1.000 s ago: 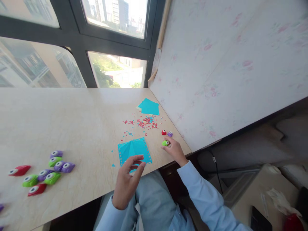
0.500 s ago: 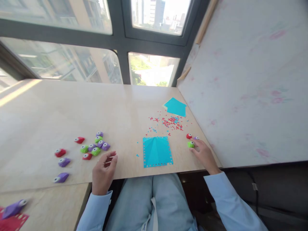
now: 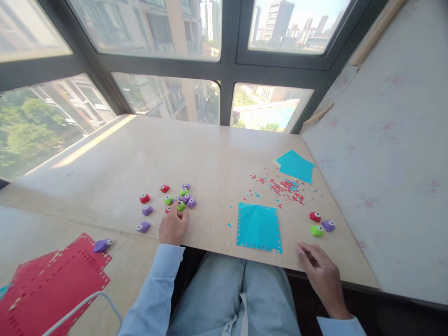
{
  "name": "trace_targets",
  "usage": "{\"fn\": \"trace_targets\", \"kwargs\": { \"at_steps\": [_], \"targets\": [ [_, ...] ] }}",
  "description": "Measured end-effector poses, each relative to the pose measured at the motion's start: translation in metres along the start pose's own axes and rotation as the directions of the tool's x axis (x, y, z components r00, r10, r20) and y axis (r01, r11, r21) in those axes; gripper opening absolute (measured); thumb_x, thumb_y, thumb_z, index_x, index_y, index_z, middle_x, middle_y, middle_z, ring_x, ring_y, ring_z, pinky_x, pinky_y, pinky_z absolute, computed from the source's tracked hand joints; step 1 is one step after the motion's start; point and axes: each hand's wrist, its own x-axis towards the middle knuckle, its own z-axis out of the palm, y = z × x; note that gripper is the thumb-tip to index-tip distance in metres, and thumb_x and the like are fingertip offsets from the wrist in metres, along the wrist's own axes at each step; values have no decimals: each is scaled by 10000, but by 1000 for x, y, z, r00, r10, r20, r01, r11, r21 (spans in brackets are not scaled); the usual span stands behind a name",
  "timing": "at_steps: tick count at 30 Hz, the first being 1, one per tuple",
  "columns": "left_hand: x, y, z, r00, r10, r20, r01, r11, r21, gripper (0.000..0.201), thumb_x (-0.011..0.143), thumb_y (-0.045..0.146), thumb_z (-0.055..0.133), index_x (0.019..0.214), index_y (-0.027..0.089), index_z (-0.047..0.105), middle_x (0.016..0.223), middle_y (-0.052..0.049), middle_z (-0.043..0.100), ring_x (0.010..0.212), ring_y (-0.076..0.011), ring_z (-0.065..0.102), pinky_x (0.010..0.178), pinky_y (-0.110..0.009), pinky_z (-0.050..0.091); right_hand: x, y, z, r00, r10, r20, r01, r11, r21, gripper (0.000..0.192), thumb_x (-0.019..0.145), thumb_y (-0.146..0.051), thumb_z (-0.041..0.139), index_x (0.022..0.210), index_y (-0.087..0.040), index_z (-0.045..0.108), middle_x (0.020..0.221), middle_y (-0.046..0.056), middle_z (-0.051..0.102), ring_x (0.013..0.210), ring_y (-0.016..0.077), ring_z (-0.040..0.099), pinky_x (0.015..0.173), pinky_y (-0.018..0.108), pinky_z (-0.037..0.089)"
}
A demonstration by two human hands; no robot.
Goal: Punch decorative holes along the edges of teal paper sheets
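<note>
Nearest, the right hand rests at the table edge with fingers loosely curled and holding nothing, just right of the punched blue paper square. The left hand reaches into a cluster of small craft punches, fingertips on a green one; whether it is gripped I cannot tell. Farther off lie three more punches, red and blue confetti and a blue paper stack.

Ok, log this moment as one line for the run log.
left hand: reaching into cluster of small plastic paper punches | right hand: empty at table edge | punched square blue paper sheet: flat between hands
</note>
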Motion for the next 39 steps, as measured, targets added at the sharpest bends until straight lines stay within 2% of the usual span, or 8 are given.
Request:
{"fn": "trace_targets", "kwargs": {
  "at_steps": [6,11,13,16,20,24,30,39],
  "targets": [
    [-4,-7,-5,997,39,-62,-42,997,-59,189,765,293,614,926,199,648,577,26,574,589,-177,581,583,-269,384,10,-1,7,991,113,-74,-124,979,-163,452,837,-562,460,865,-191,717,915,93,732,679,225,639,654,351,486],
    [-16,5,-14,979,159,-125,-188,944,-271,232,756,417,643,837,199,636,635,30,589,540,-130,545,588,-263,437,16,-6,14,981,162,-108,-186,943,-277,427,828,-505,423,910,-208,719,1008,90,734,737,254,651,617,353,448],
    [-21,16,-13,980,171,-103,-196,921,-337,263,755,441,648,846,195,631,756,3,652,551,-123,571,582,-265,454,15,-8,15,982,153,-110,-178,947,-268,426,829,-494,424,915,-202,721,1001,97,733,721,248,646,607,347,443],
    [-30,38,-3,979,202,36,-170,899,-404,263,771,437,649,850,188,616,828,-19,694,573,-129,622,586,-269,469,13,-9,14,986,125,-111,-148,960,-239,447,838,-508,422,911,-187,725,971,107,731,687,240,637,605,347,443],
    [-37,64,20,934,299,194,-217,909,-356,185,778,361,667,811,192,599,815,-23,710,603,-143,649,604,-271,462,13,-10,12,988,114,-107,-134,970,-202,465,843,-529,427,896,-181,731,950,114,733,667,235,635,609,346,447],
    [-37,74,37,915,315,252,-260,938,-231,127,798,303,658,841,201,596,756,-14,699,641,-163,655,615,-268,433,14,-11,9,979,187,-79,-196,973,-122,474,824,-542,462,971,-171,718,922,111,737,656,227,639,637,345,468],
    [-31,68,42,925,314,216,-288,947,-143,188,815,282,645,971,194,590,962,-56,720,665,-163,642,669,-290,445,17,-10,0,945,314,-88,-314,949,18,557,809,-547,511,1159,-133,638,757,69,716,599,205,626,615,316,472],
    [-29,68,49,912,365,188,-336,927,-169,262,817,316,634,1044,185,626,937,-51,699,661,-160,615,695,-305,479,18,-10,1,949,298,-100,-297,954,32,483,812,-506,517,1080,-137,678,764,72,716,570,186,609,620,306,489]
  ]
}}
